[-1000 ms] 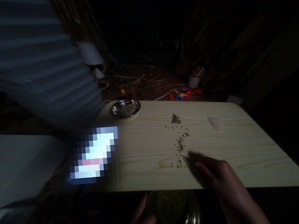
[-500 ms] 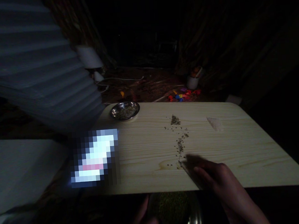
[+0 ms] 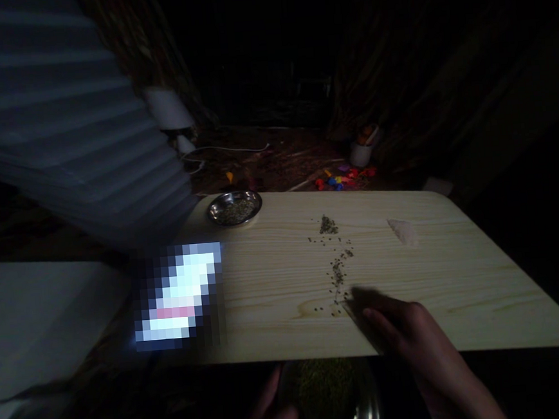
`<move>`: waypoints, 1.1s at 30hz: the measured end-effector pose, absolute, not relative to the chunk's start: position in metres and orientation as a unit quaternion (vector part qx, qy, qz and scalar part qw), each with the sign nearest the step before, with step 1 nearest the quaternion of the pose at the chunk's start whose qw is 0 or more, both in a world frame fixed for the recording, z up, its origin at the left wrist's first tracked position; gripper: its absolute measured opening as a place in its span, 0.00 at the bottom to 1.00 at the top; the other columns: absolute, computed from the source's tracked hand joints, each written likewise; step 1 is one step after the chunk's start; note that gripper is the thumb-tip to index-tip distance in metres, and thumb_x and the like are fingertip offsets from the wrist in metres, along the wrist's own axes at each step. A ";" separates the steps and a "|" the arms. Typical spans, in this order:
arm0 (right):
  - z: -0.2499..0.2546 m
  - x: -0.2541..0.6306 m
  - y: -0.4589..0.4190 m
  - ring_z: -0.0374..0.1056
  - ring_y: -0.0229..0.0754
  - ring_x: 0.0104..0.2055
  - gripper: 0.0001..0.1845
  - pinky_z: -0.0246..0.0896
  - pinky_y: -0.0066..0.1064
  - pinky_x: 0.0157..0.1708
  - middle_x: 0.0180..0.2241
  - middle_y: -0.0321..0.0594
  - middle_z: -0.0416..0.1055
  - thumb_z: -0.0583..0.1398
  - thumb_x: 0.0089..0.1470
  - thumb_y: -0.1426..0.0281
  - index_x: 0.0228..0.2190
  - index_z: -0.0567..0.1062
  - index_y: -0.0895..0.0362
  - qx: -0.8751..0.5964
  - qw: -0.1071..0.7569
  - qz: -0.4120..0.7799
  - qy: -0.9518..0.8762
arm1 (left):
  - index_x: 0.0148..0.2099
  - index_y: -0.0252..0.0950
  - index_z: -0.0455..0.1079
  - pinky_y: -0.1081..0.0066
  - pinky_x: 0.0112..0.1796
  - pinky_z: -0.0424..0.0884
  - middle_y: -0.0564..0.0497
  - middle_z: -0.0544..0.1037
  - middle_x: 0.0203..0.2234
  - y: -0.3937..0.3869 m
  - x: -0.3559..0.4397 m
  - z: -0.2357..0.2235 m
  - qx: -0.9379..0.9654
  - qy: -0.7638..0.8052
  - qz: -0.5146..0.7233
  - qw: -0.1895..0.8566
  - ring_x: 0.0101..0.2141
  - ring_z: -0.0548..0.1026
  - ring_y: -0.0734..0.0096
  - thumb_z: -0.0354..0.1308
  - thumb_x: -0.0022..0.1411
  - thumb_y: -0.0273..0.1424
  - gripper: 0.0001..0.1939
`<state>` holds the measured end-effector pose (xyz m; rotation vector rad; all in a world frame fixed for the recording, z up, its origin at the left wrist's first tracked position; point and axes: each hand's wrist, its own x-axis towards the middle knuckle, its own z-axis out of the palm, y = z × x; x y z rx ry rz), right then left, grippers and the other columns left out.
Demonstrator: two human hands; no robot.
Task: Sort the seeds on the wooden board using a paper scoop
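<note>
My right hand (image 3: 405, 332) lies on the near edge of a pale wooden tabletop (image 3: 483, 284), fingers stretched out toward a trail of small dark seeds (image 3: 337, 269). Its fingertips are blurred where they touch the near end of that trail. Below the table edge my left hand (image 3: 269, 413) holds the rim of a metal bowl (image 3: 365, 409) filled with greenish grains. The scene is very dark.
A small steel dish (image 3: 234, 207) with seeds sits at the table's far left. A little whitish pile (image 3: 403, 231) lies at the far right. A bright pixelated patch (image 3: 180, 295) covers the table's left edge. Coloured bits (image 3: 342, 177) and a cup (image 3: 361, 151) lie on the floor beyond.
My right hand's fingertips shift slightly back and forth at the near end of the seed trail. Nothing else has moved.
</note>
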<state>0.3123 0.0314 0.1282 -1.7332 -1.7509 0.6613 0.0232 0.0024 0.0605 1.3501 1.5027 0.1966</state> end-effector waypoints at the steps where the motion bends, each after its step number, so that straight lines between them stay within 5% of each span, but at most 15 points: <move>1: 0.127 0.312 0.032 0.75 0.46 0.32 0.16 0.68 0.33 0.32 0.30 0.42 0.79 0.55 0.56 0.61 0.38 0.80 0.53 -0.645 0.284 0.259 -0.661 | 0.63 0.41 0.57 0.49 0.61 0.32 0.53 0.55 0.64 0.002 0.021 0.057 0.575 0.630 0.089 0.515 0.64 0.42 0.50 0.52 0.53 0.34 0.33; 7: 0.125 0.314 0.033 0.74 0.47 0.34 0.17 0.67 0.36 0.34 0.32 0.42 0.79 0.54 0.57 0.60 0.38 0.79 0.53 -0.646 0.259 0.297 -0.654 | 0.64 0.36 0.56 0.49 0.61 0.33 0.45 0.53 0.64 0.000 0.018 0.051 0.595 0.632 0.091 0.489 0.64 0.42 0.48 0.51 0.55 0.36 0.33; 13: 0.129 0.312 0.037 0.74 0.47 0.35 0.17 0.66 0.34 0.34 0.33 0.42 0.79 0.54 0.57 0.59 0.37 0.79 0.54 -0.649 0.257 0.296 -0.652 | 0.63 0.42 0.57 0.47 0.61 0.32 0.51 0.53 0.65 0.001 0.016 0.049 0.592 0.627 0.097 0.498 0.64 0.42 0.46 0.53 0.55 0.36 0.32; 19: 0.132 0.310 0.037 0.74 0.47 0.35 0.16 0.66 0.34 0.33 0.33 0.41 0.79 0.54 0.57 0.60 0.38 0.79 0.53 -0.650 0.255 0.287 -0.656 | 0.63 0.41 0.56 0.52 0.61 0.42 0.49 0.57 0.63 -0.009 0.006 0.023 0.565 0.621 0.140 0.525 0.63 0.50 0.52 0.51 0.58 0.36 0.30; 33: 0.128 0.298 0.041 0.75 0.48 0.35 0.17 0.67 0.35 0.33 0.36 0.42 0.79 0.54 0.56 0.62 0.43 0.78 0.51 -0.646 0.234 0.245 -0.684 | 0.63 0.43 0.57 0.50 0.61 0.35 0.51 0.56 0.64 -0.004 0.010 0.035 0.572 0.614 0.132 0.528 0.64 0.46 0.49 0.52 0.56 0.36 0.31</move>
